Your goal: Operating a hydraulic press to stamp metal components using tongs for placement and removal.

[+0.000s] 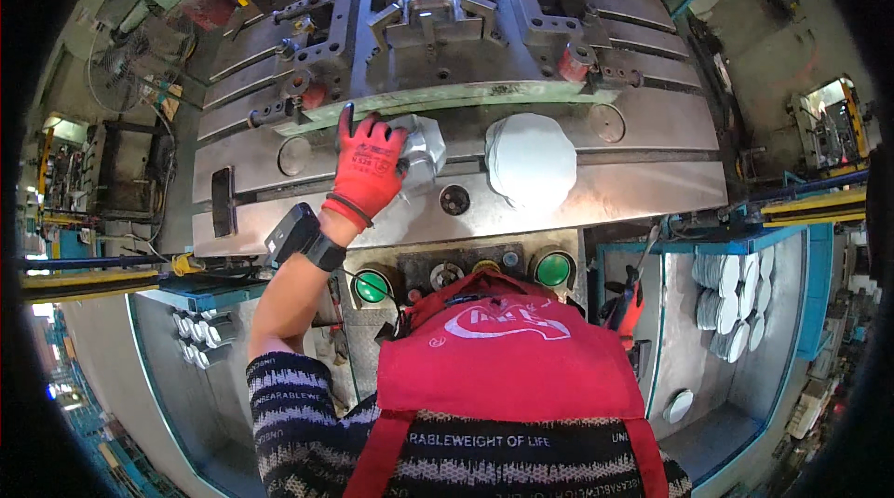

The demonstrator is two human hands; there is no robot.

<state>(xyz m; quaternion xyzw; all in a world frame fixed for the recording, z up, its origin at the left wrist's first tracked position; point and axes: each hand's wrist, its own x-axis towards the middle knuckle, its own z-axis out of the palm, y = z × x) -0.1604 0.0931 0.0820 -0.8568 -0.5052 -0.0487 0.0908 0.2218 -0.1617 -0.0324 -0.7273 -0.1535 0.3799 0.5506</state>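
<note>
My left hand (368,164), in a red glove with dark fingertips, reaches onto the front of the press bed. Its index finger points away while the thumb and other fingers close around the left edge of a shaped, shiny metal part (426,146). To the right of that lies a stack of flat, pale metal blanks (532,161) with scalloped edges. Low on the right, beside my body, my right hand (629,313) shows in a red and black glove. It is closed around a slim metal tool (644,257) that points upward; part of that hand is hidden by the red apron.
Behind the bed's front edge stands a steel die (433,27) with upright blocks. A phone (223,202) lies at the left. Two green buttons (552,269) sit on the near panel. Bins flank me: stacked discs (722,293) at right, formed parts (202,335) at left.
</note>
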